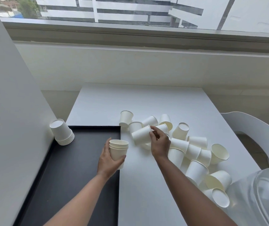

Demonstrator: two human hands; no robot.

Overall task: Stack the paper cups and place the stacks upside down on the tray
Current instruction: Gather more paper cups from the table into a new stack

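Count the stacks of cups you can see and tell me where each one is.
2. One finished stack stands upside down in the far left corner of the tray. The left hand holds the other stack, mouth up, over the tray's right edge.

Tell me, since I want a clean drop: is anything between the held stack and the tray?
Nothing visible. The left hand holds the stack upright at the tray edge; the only finished stack sits in the far corner.

You have a white bench [146,101] in front of you, and a white chair [251,126] stands at its right side. Behind the bench you see a pale wall [130,69] under a wide window [130,10], with a white building [114,8] outside
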